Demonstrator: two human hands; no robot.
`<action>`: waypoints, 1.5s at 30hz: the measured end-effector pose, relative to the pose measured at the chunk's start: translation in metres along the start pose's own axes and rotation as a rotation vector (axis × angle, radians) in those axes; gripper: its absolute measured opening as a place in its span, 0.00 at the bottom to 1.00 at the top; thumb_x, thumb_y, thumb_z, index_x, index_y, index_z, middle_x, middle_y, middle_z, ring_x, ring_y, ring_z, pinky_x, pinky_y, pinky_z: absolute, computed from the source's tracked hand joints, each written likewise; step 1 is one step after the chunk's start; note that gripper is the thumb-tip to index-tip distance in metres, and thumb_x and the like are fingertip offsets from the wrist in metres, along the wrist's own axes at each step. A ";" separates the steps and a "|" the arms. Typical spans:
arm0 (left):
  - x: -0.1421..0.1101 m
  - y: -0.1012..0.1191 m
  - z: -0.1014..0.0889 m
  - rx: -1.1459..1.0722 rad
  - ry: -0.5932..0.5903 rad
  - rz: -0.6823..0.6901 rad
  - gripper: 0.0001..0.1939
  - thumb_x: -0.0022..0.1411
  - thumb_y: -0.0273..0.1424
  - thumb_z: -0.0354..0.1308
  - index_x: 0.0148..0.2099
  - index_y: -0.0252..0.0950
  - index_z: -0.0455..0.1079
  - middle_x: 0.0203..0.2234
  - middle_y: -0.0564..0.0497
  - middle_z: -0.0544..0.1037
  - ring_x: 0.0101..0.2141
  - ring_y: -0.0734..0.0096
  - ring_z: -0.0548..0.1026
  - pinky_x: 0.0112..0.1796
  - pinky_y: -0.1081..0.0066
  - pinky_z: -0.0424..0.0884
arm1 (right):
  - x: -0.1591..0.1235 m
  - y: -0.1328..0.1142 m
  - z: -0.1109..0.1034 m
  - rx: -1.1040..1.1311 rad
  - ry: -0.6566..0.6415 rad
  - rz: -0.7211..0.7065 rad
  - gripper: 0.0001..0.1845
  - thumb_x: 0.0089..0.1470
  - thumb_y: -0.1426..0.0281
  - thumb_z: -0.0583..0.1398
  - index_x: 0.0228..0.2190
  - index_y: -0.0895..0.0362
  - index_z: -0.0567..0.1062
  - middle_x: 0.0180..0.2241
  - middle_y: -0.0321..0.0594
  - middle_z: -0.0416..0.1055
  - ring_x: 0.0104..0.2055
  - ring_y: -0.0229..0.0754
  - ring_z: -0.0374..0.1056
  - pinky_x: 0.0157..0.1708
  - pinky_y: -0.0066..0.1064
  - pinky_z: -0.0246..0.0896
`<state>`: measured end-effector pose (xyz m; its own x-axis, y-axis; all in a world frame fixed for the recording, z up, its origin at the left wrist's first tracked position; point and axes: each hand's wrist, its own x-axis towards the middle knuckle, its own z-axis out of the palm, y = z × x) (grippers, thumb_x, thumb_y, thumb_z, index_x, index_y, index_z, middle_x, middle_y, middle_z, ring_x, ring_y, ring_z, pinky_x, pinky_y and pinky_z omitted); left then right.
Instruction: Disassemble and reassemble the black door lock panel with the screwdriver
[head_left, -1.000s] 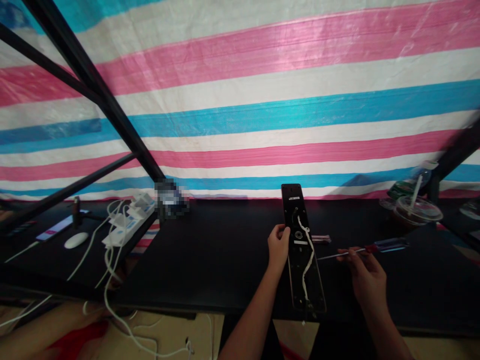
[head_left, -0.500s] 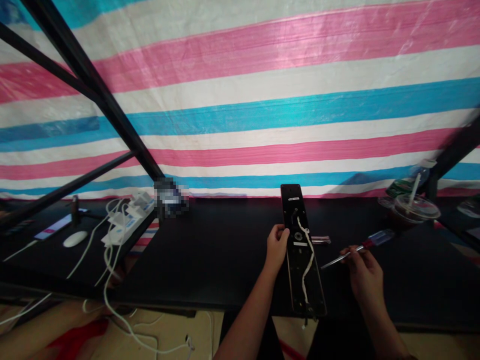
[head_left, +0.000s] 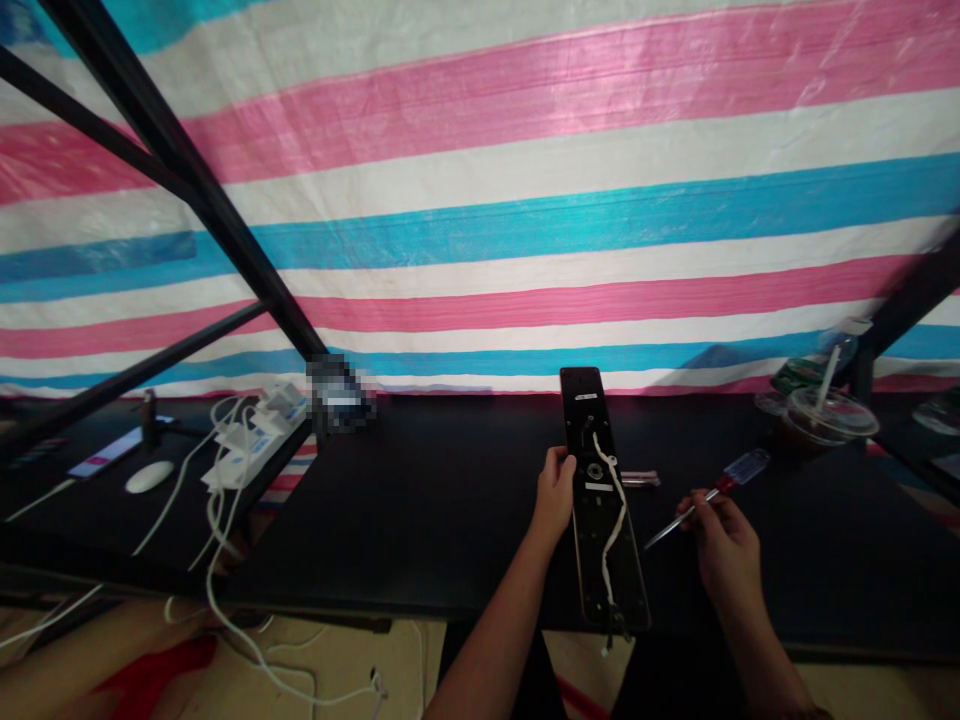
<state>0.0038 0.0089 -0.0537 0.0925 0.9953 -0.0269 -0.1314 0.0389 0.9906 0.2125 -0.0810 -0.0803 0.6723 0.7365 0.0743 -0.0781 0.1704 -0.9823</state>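
Observation:
A long black door-lock panel (head_left: 592, 545) stands tilted with its inner side up, its lower end at the table's front edge. A white wrapped cable (head_left: 621, 515) runs down its face to a small plug hanging below. My left hand (head_left: 555, 495) grips the panel's left edge, thumb on the face. To the right, my right hand (head_left: 724, 540) pinches a screwdriver (head_left: 744, 467) by its shaft near the red collar. The clear bluish handle points up and away, while the tip points down-left, close to the panel but apart from it. Behind the panel lies a small pinkish packet (head_left: 640, 479).
At the right stand a lidded drink cup with a straw (head_left: 829, 415) and a clear bottle (head_left: 851, 345). On the left are a white power strip (head_left: 255, 445) with cables, a mouse (head_left: 150, 477) and a phone (head_left: 105, 455). Another person's arm (head_left: 82, 655) shows at lower left.
The screwdriver's handle has swung slightly left and up as my right hand shifted a little left. My left hand keeps its hold on the panel, which has hardly moved.

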 end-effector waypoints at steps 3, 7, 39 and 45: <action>-0.001 0.001 0.000 0.014 -0.024 -0.004 0.12 0.67 0.42 0.53 0.43 0.40 0.69 0.31 0.52 0.78 0.35 0.65 0.76 0.38 0.69 0.70 | 0.000 0.001 0.000 0.013 -0.005 0.025 0.21 0.47 0.53 0.70 0.32 0.56 0.75 0.28 0.35 0.73 0.26 0.36 0.65 0.25 0.27 0.60; -0.002 0.000 0.001 0.017 -0.019 -0.003 0.12 0.67 0.43 0.51 0.43 0.40 0.67 0.31 0.53 0.77 0.34 0.66 0.75 0.38 0.69 0.69 | 0.000 0.002 -0.001 0.011 -0.010 0.018 0.21 0.47 0.53 0.70 0.32 0.57 0.75 0.28 0.34 0.72 0.27 0.36 0.65 0.27 0.27 0.60; 0.018 0.001 0.002 0.070 0.052 -0.167 0.10 0.67 0.38 0.51 0.33 0.41 0.64 0.26 0.55 0.72 0.33 0.66 0.73 0.39 0.72 0.66 | -0.005 -0.008 0.004 -0.109 -0.011 0.076 0.26 0.45 0.47 0.70 0.33 0.56 0.75 0.24 0.33 0.70 0.23 0.35 0.63 0.22 0.27 0.57; 0.020 -0.002 0.002 0.060 0.059 -0.183 0.10 0.66 0.37 0.51 0.33 0.41 0.64 0.26 0.54 0.73 0.33 0.66 0.73 0.38 0.71 0.66 | -0.029 -0.061 0.017 0.219 -0.006 0.096 0.15 0.54 0.56 0.67 0.31 0.53 0.72 0.15 0.25 0.56 0.16 0.31 0.52 0.18 0.26 0.53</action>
<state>0.0084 0.0290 -0.0561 0.0513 0.9755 -0.2137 -0.0588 0.2166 0.9745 0.1853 -0.1018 -0.0201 0.6501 0.7597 -0.0159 -0.2996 0.2371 -0.9241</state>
